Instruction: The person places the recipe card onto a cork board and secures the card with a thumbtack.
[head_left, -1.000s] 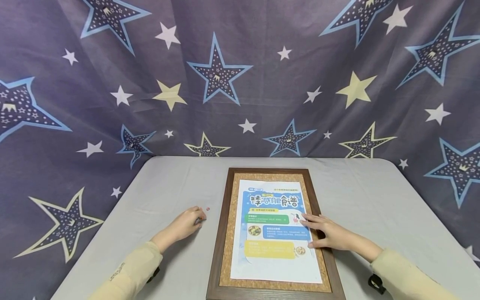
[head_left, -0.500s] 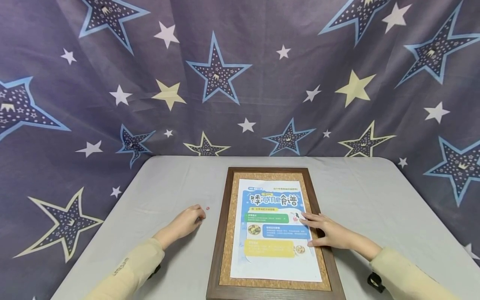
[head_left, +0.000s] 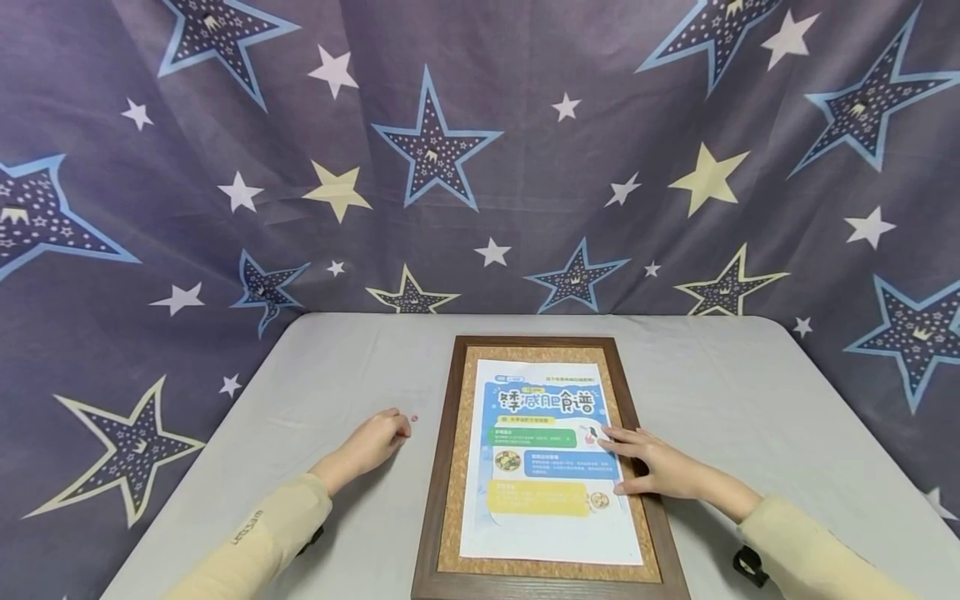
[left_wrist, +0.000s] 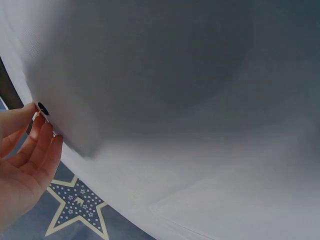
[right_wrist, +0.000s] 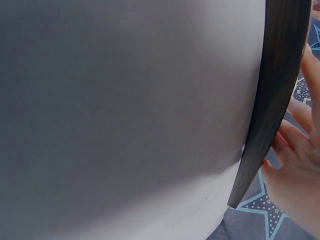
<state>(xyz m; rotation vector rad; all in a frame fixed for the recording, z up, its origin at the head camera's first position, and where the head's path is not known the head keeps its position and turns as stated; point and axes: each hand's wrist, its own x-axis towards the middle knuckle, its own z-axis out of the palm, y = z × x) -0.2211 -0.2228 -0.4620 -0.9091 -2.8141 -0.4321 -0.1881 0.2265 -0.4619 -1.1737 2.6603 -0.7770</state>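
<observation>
At the table's left side, my left hand (head_left: 381, 440) has its thumb and fingertips drawn together. In the left wrist view it pinches a small dark round piece (left_wrist: 43, 108), whose exact kind I cannot make out. Just beyond those fingers a tiny red round piece (head_left: 414, 418) lies on the cloth. A brown-framed cork board (head_left: 448, 500) lies flat, with a printed paper sheet (head_left: 551, 533) on it, blue at the top with coloured text boxes. My right hand (head_left: 663, 467) rests with spread fingers over the board's right frame, its fingertips on the sheet's edge.
A grey cloth covers the table (head_left: 345, 367), whose far edge meets a purple curtain (head_left: 540, 175) printed with stars. Dark straps (head_left: 750, 567) show at both wrists, below the beige sleeves.
My left fingers have closed in further, and the coloured bit seen at their tips a second ago is now hidden from the head view. The right hand and board stay put.
</observation>
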